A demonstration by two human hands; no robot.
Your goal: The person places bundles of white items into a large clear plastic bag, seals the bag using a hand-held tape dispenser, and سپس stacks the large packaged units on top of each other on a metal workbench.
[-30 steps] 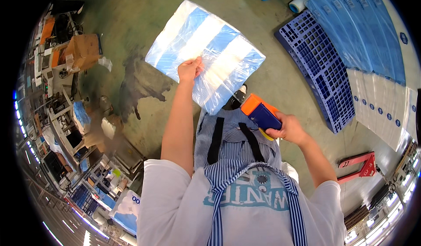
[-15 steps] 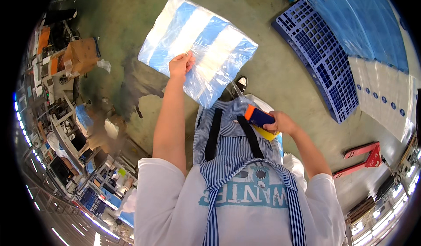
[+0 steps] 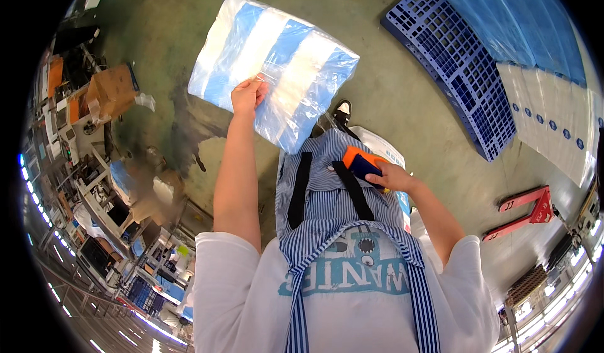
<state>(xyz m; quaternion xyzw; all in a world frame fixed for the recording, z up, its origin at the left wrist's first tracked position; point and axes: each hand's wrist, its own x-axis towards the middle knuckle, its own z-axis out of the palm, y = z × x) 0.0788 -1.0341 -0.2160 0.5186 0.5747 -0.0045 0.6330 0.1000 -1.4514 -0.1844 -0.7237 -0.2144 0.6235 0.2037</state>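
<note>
– Greenish factory floor (image 3: 163, 44) all around, scuffed, with a dark stain (image 3: 182, 123) toward the left. And closest to the camera?

– White T-shirt (image 3: 352, 315) with a teal print, then a blue-and-white striped apron (image 3: 327, 192) with black straps.

– Right hand (image 3: 390, 175)?

– Closed around an orange and dark blue block (image 3: 360, 163) (exact kind hard to tell), over the right side of the apron. Just beyond, a white bundle (image 3: 381, 141), partly hidden.

– Left hand (image 3: 249, 95)?

– Farther out, with fingers gathered tight on the clear wrap of a flat striped package (image 3: 302, 57), white and pale blue. Held at a slant above the floor, ahead of the apron, with one corner near the top of the cloth (touching or apart, impossible to tell).

– Past that?

– Black-and-white shoe (image 3: 341, 111) just right of the package. Farther right, a blue plastic pallet (image 3: 443, 63) beside a plastic-covered blue-and-white stack (image 3: 538, 111), plus a red pallet jack (image 3: 539, 207).

– And off left?

– Brown cardboard box (image 3: 111, 90) near cluttered workbenches (image 3: 94, 192), then bright strip lights (image 3: 38, 205) along the far edge.
</note>
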